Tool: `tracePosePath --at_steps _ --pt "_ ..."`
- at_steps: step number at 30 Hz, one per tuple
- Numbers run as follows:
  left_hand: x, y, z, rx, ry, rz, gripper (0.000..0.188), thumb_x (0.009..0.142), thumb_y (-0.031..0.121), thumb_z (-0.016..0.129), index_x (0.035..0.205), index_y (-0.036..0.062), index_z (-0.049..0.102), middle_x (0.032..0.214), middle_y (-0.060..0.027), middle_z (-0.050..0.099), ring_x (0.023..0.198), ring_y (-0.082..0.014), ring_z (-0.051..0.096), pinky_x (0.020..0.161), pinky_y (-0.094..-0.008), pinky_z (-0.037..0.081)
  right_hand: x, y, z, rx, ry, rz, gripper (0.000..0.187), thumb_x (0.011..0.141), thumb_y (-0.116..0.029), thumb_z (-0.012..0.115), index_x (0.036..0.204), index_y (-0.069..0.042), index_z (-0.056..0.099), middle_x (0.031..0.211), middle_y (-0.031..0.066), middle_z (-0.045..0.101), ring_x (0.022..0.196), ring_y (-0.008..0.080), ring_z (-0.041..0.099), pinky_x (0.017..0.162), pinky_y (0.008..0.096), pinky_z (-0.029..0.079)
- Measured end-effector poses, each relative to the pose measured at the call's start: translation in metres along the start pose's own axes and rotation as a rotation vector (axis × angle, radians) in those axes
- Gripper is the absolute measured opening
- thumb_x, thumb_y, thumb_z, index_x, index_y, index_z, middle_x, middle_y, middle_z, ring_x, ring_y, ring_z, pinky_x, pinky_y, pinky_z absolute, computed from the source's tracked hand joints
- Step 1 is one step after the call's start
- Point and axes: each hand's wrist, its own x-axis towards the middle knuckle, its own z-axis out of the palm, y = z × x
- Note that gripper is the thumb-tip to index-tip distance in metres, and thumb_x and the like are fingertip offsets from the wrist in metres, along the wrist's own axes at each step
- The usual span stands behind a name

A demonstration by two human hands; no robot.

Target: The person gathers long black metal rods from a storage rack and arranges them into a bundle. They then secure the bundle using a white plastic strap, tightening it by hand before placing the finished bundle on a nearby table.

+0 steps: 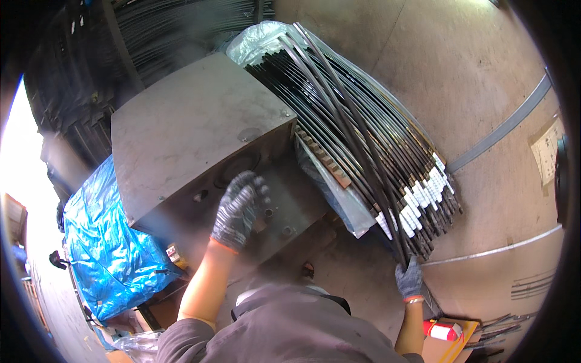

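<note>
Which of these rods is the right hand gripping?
The long rods slanting across the top, their near ends in the right hand; the other rods lie side by side beneath.

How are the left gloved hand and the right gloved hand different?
The left gloved hand looks open and holds nothing visible, while the right gloved hand is closed around long dark rods.
The left is near the grey metal box; the right is at the rods' near ends.
The left looks bigger in this picture, the right smaller.
Both wear greyish gloves with orange cuffs.
</note>
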Motion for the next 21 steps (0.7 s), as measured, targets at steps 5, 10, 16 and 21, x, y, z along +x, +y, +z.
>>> tracePosePath --at_steps 5,10,16,21 --pt "-0.037 -0.045 0.003 0.046 0.165 -0.057 0.037 0.086 0.011 0.062 0.120 0.0036 0.049 0.109 -0.0121 0.060 0.096 -0.0257 0.061 0.083 -0.0395 0.052 0.168 -0.040 -0.028 -0.108 -0.175 -0.022 0.042 0.078 -0.027 0.065 0.105 0.002 0.054 0.084 0.0259 0.063 0.082 0.0415 0.061 0.073 0.0485 0.049" --pt "-0.076 -0.049 0.018 0.083 0.320 0.102 0.034 0.088 0.010 0.060 0.120 0.0022 0.050 0.107 -0.0135 0.061 0.094 -0.0252 0.062 0.080 -0.0386 0.053 0.280 -0.050 0.015 -0.160 -0.112 -0.154 0.073 0.076 -0.037 0.069 0.130 0.003 0.041 0.122 0.0267 0.053 0.114 0.0382 0.052 0.096 0.0424 0.042" --pt "-0.182 -0.068 -0.049 0.156 0.775 0.352 0.026 0.088 0.011 0.061 0.113 0.0055 0.056 0.098 -0.0107 0.063 0.084 -0.0211 0.063 0.071 -0.0353 0.055 0.312 -0.087 0.053 -0.283 0.093 -0.401 0.074 0.081 -0.042 0.062 0.139 -0.006 0.033 0.139 0.0171 0.040 0.128 0.0347 0.039 0.107 0.0467 0.029" --pt "-0.258 -0.113 -0.024 0.151 1.117 0.348 0.030 0.088 0.013 0.060 0.115 0.0030 0.053 0.099 -0.0117 0.063 0.081 -0.0208 0.063 0.069 -0.0336 0.054 0.324 -0.077 0.044 -0.060 -0.059 -0.620 0.055 0.079 -0.018 0.061 0.129 0.001 0.047 0.135 0.0186 0.046 0.128 0.0316 0.039 0.110 0.0367 0.027"
